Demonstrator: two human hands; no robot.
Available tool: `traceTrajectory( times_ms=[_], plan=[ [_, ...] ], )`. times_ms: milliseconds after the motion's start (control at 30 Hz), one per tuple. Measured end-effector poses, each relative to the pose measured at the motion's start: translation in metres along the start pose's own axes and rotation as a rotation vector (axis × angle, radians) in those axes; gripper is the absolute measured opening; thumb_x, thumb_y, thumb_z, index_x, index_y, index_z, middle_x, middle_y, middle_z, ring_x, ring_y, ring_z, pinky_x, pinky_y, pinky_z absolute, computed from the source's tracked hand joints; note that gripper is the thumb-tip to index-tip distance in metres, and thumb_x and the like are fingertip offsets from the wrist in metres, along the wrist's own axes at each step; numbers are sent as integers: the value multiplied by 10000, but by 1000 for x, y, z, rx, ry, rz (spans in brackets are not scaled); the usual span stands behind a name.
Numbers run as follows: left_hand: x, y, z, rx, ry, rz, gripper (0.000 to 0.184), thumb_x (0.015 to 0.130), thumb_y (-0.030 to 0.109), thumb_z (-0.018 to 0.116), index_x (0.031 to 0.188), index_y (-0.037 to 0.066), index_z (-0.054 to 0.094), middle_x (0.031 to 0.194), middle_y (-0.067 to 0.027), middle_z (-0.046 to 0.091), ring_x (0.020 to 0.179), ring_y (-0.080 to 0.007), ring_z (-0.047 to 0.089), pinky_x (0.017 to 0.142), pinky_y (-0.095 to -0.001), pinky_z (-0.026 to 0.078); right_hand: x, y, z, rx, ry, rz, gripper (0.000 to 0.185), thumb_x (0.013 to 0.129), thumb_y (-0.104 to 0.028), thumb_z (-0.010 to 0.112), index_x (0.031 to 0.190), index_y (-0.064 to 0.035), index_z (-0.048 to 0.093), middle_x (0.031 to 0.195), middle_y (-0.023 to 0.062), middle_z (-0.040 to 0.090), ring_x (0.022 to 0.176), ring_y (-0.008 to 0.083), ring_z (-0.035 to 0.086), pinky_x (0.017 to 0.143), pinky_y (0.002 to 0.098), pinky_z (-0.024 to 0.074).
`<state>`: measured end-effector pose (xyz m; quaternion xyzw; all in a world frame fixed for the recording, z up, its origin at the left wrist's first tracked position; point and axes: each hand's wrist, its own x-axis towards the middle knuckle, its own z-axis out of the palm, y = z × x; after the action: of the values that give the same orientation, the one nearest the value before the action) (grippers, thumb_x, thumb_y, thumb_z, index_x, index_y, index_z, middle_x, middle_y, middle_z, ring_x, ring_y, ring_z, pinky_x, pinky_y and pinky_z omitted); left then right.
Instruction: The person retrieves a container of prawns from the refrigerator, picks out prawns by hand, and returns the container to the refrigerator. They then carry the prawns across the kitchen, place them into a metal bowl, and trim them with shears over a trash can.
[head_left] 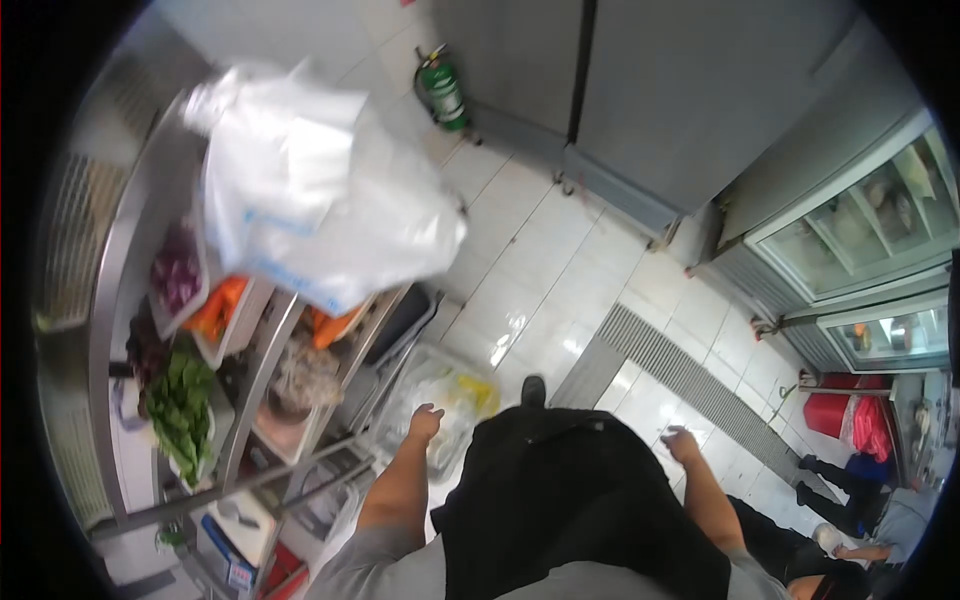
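Observation:
My left hand (427, 421) hangs above a clear plastic bin (392, 432) on the floor, its fingers loosely stretched and nothing visible in them. Crumpled clear plastic and a yellow piece (478, 396) lie inside the bin. Out to the other side, over the tiled floor, my right hand (682, 444) is held away from my body, with fingers partly bent but apart and nothing seen in it. A large white plastic bag (330, 190) with blue print bulges over the top of the metal shelving, out of reach of both hands.
Steel shelving (105, 300) on the left holds leafy greens (183, 405), purple onions (178, 278) and carrots (215, 308). A green fire extinguisher (442, 92) stands by steel cabinets (690, 100). A floor drain grate (700, 385) crosses the tiles. Other people (890, 520) are at lower right.

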<state>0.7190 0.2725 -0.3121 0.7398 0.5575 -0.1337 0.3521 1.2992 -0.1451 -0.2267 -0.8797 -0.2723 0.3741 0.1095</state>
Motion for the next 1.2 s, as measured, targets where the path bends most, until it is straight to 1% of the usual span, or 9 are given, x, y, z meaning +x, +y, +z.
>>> traceTrajectory(
  times_ms=[200,233,267,567,767,800,833,900,1200],
  plan=[
    [112,272,-112,-440,34,200,625,906,319,744,1401,-20,571,1330,-248,657,1172,-315,675,1034,-368,502,34,112,61,48,24,117,500,857,-248,815,1272,-40,630,830,153,723,708,236,697,635,384,567],
    [127,318,-123,-489,14,274,610,922,291,738,1419,-13,556,1352,-238,647,1187,-301,668,1034,-365,502,10,70,22,3,-205,198,459,992,-445,604,1252,-82,710,1267,180,688,1175,335,646,1014,421,525],
    [140,362,-134,-538,-10,345,598,937,262,732,1436,-6,541,1374,-229,636,1202,-287,661,1035,-362,502,9,67,9,-551,-228,-145,352,1001,-369,576,1237,-155,727,1199,139,716,1089,328,678,935,429,556],
    [226,623,-266,-780,64,628,505,981,177,696,1434,5,552,1404,-163,628,1278,-244,610,1081,-353,473,158,62,-95,-405,-442,37,304,969,-332,605,1135,-134,766,1116,136,749,1060,292,708,941,436,554],
    [239,716,-445,-936,405,808,449,988,134,687,1405,5,580,1388,-113,645,1291,-204,590,1105,-357,458,371,50,-154,-656,-240,-315,363,990,-381,539,1119,-137,775,1133,154,749,1083,317,702,985,461,531],
    [238,729,-476,-962,425,805,459,987,130,685,1414,4,572,1399,-114,639,1307,-204,581,1115,-356,450,379,-12,-203,-452,-312,-122,445,1021,-430,450,1168,-148,762,1191,171,724,1119,360,670,1021,472,505],
    [238,742,-504,-968,475,837,468,990,134,679,1426,7,564,1412,-119,629,1326,-209,570,1122,-359,444,395,-59,-234,-304,-76,-156,403,937,-412,665,1083,-47,754,1016,160,748,871,290,730,845,413,574],
    [249,766,-558,-986,564,880,488,992,152,674,1439,1,548,1461,-152,585,1354,-245,554,1139,-370,431,437,-134,-269,-138,412,-412,445,892,-356,745,1173,-13,705,1045,183,747,944,307,725,869,390,561],
    [340,861,-701,-818,899,959,404,963,347,723,1169,10,642,1113,-132,712,1032,-244,662,884,-388,532,411,-501,-425,703,371,-680,288,964,-231,731,1122,11,727,995,102,772,914,149,710,829,293,552]
  ],
)
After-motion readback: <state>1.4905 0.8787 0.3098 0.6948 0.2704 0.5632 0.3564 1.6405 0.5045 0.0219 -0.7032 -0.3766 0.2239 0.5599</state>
